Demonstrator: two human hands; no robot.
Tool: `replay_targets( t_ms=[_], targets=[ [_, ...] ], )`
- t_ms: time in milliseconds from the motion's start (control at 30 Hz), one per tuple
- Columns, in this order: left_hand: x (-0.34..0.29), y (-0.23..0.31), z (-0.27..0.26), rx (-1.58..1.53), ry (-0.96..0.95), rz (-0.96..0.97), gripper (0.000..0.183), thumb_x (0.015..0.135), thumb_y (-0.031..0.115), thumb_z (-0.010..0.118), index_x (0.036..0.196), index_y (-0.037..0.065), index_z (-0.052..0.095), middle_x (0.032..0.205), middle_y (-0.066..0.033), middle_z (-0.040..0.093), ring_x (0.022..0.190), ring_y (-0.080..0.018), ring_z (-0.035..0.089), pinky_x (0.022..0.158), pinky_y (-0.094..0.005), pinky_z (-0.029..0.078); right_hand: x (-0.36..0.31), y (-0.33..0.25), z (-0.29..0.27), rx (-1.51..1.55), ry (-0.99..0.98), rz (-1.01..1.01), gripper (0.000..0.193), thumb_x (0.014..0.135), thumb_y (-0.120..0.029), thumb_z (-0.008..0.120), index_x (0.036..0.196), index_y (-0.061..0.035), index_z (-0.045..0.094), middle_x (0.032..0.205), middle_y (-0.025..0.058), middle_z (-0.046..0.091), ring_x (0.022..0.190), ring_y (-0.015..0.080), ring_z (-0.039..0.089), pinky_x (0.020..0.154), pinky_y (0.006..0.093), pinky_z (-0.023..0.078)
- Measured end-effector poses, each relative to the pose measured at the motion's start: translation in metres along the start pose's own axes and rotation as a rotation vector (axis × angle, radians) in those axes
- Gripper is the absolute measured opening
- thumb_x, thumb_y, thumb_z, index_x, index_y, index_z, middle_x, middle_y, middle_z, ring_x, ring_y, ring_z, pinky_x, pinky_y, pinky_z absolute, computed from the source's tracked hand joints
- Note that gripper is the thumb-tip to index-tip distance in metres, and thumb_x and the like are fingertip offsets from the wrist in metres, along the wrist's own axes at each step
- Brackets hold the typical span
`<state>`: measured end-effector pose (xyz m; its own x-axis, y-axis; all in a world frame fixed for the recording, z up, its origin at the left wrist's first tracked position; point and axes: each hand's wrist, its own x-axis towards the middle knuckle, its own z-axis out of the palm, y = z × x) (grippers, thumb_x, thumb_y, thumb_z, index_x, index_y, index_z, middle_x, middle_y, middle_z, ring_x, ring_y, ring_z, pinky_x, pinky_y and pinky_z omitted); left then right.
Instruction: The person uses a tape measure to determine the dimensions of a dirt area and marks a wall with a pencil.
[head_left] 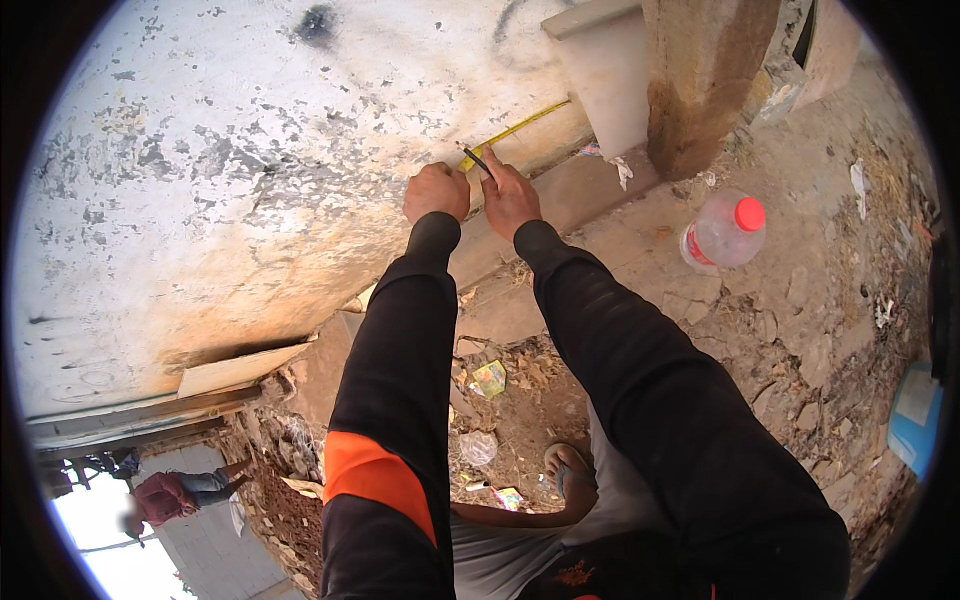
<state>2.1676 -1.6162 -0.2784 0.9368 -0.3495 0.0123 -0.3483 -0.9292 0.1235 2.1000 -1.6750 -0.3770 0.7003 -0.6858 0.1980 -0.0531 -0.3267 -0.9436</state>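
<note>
A yellow tape measure (530, 121) is stretched along the foot of the peeling white wall (230, 130). My left hand (437, 190) is closed around its near end, against the wall; the tape's case, if it is there, is hidden by the fingers. Right beside it, my right hand (511, 200) grips a dark pencil (473, 158) with a pale tip. The pencil slants up and left across the tape, its tip close to the wall. From my left hand the blade runs up and right toward a pale slab (607, 85).
A clear plastic bottle (722, 237) with a red cap stands on the rubble-strewn ground to the right. A brown pillar (700, 85) rises beyond the slab. At the right edge sits a blue container (914, 420). Another person (170, 498) is at the far lower left.
</note>
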Motion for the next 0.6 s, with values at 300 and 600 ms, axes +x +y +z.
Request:
replay_targets(
  t_ms=[300, 600],
  targets=[
    [0.001, -0.015, 0.0, 0.005, -0.003, -0.022, 0.029, 0.083, 0.032, 0.058, 0.096, 0.012, 0.074, 0.094, -0.0179, 0.07, 0.089, -0.0353, 0.068, 0.081, -0.0437, 0.054, 0.001, -0.005, -0.005, -0.042, -0.036, 0.051, 0.05, 0.092, -0.019, 0.051, 0.142, -0.0147, 0.043, 0.101, 0.0209, 0.06, 0.095, 0.0385, 0.06, 0.083, 0.0471, 0.047],
    [0.011, -0.012, -0.003, -0.044, 0.0, -0.075, 0.03, 0.083, 0.034, 0.059, 0.096, 0.012, 0.075, 0.099, -0.0178, 0.07, 0.096, -0.0347, 0.066, 0.086, -0.0427, 0.053, 0.004, -0.004, -0.014, -0.051, -0.034, 0.069, 0.049, 0.093, -0.021, 0.049, 0.14, -0.0138, 0.045, 0.102, 0.0212, 0.06, 0.096, 0.038, 0.059, 0.084, 0.0464, 0.046]
  ],
)
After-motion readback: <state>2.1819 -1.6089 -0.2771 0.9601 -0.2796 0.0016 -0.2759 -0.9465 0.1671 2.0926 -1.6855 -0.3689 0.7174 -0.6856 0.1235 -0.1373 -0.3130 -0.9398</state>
